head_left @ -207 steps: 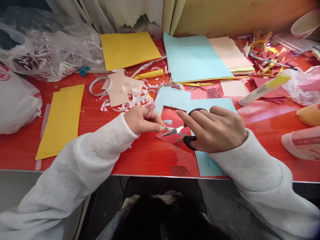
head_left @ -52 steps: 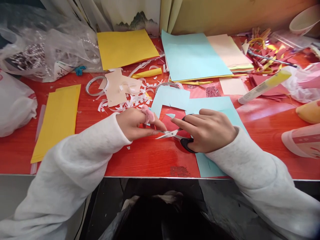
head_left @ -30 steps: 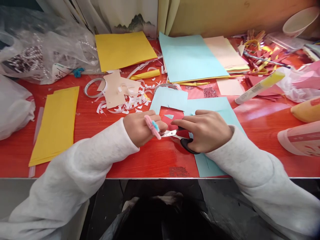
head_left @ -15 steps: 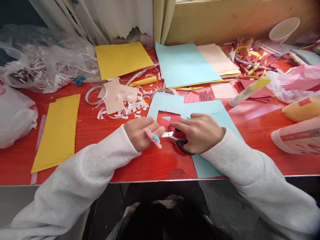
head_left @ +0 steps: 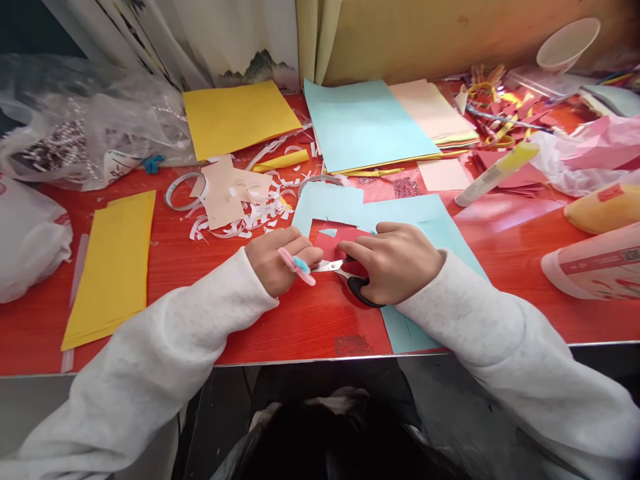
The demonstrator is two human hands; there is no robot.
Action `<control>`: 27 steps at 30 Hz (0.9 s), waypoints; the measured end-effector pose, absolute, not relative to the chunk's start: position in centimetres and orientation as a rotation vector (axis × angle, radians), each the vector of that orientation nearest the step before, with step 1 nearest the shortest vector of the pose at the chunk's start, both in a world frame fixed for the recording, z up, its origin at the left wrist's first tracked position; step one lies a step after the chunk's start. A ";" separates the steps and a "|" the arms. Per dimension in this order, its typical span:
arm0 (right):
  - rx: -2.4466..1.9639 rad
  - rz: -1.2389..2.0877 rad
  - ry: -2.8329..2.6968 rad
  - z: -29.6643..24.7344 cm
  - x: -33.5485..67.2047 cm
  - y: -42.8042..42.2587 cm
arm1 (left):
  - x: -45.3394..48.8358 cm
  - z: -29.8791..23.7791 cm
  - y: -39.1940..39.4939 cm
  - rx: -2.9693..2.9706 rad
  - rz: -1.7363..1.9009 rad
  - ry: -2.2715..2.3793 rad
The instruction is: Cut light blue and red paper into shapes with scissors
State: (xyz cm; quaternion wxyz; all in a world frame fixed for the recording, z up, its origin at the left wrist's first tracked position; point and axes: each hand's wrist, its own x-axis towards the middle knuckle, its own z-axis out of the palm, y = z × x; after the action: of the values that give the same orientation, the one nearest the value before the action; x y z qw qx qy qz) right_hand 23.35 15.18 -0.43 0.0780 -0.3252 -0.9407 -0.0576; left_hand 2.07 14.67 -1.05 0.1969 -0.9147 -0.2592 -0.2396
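Near the front edge of the worktop (head_left: 290,337), the head view shows our right hand (head_left: 407,260) gripping the scissors (head_left: 334,265) beside the red paper (head_left: 330,247). Our left hand (head_left: 274,261) has rolled knuckles-up, curled over the blade tips; what it pinches we cannot tell, so any cutting there is probably hidden.

A clear bag (head_left: 133,127) holds shiny beads (head_left: 63,145)

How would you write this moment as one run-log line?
right hand: holds black-handled scissors | left hand: at the blades, grasp hidden | beyond blades: small light-blue scrap on red paper
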 end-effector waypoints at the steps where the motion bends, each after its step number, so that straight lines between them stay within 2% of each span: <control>1: -0.977 -0.170 -2.826 -0.4 23.3 15.2 | 2.0 -1.2 14.7 -2.561 -0.664 -0.720; 15: -0.992 -0.247 -2.860 -0.3 23.2 15.0 | 1.8 -2.7 15.1 -2.731 -0.923 -0.874; 27: -1.040 -0.198 -2.919 -0.2 23.1 14.9 | 1.8 -2.1 14.7 -2.625 -0.716 -0.744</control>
State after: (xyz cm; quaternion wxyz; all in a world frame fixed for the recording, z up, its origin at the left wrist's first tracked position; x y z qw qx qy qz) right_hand 23.05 14.87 -0.17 0.0185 -0.3349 -0.9399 -0.0638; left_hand 1.82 14.68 -2.05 0.1597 -0.9186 -0.2605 -0.2505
